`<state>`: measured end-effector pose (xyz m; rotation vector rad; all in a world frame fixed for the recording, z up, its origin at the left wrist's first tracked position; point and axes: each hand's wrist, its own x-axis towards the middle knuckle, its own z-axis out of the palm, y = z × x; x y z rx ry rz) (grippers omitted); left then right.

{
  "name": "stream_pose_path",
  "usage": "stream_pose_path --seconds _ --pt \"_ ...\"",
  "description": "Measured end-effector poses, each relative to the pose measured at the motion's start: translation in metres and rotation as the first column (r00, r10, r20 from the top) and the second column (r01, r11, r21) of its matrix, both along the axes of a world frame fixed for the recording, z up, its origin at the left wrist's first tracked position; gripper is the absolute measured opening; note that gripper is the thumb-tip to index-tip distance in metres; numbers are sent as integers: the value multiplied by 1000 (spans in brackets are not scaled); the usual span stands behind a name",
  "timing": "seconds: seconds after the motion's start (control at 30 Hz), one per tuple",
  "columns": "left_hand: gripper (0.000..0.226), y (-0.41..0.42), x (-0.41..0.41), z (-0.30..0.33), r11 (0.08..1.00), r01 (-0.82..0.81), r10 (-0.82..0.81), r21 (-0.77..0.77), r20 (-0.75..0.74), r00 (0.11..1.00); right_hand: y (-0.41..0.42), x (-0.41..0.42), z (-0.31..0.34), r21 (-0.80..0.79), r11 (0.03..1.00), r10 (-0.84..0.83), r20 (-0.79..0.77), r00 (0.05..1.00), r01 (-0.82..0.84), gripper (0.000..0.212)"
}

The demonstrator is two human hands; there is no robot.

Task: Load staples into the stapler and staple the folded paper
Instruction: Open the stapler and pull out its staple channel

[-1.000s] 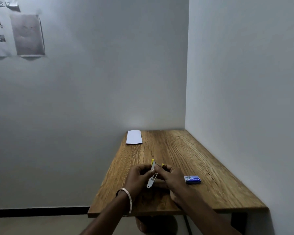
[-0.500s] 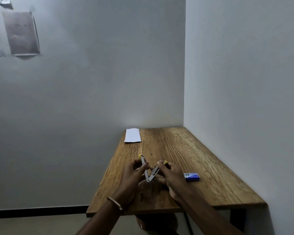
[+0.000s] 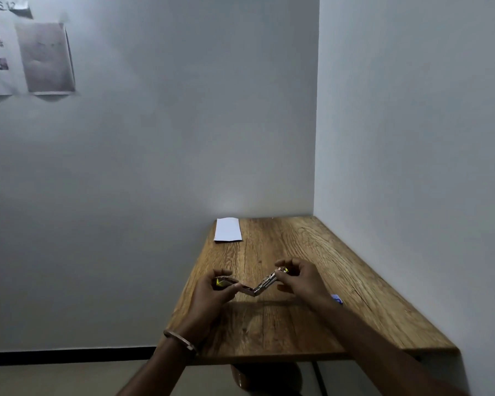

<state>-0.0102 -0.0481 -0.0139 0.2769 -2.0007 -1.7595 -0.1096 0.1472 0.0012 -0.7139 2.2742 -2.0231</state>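
A small metal stapler (image 3: 257, 287) with yellow ends is swung wide open into a flat V above the wooden table (image 3: 297, 324). My left hand (image 3: 212, 292) grips its left arm by the yellow tip. My right hand (image 3: 300, 281) pinches the end of its right arm. The hinge points down toward me, just above the tabletop. A folded white paper (image 3: 228, 229) lies flat at the table's far left corner. A blue staple box (image 3: 337, 298) lies on the table behind my right wrist, mostly hidden by it.
The table stands in a corner, with a grey wall behind it and a white wall along its right side. Printed sheets (image 3: 26, 52) hang on the wall at upper left. A dark stool top (image 3: 266, 378) shows under the table's near edge.
My hands have moved apart and swung the stapler's two arms from nearly folded to wide open. The stapler has come lower, closer to the tabletop.
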Motion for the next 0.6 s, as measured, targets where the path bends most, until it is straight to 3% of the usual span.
stream_pose_path --seconds 0.17,0.6 --pt "15 -4 -2 -4 961 -63 68 -268 9 998 7 -17 5 298 951 -5 -238 971 78 16" --pt "18 -12 -7 -11 744 -25 73 -668 44 996 16 -27 -7 470 872 -14 -254 967 136 11"
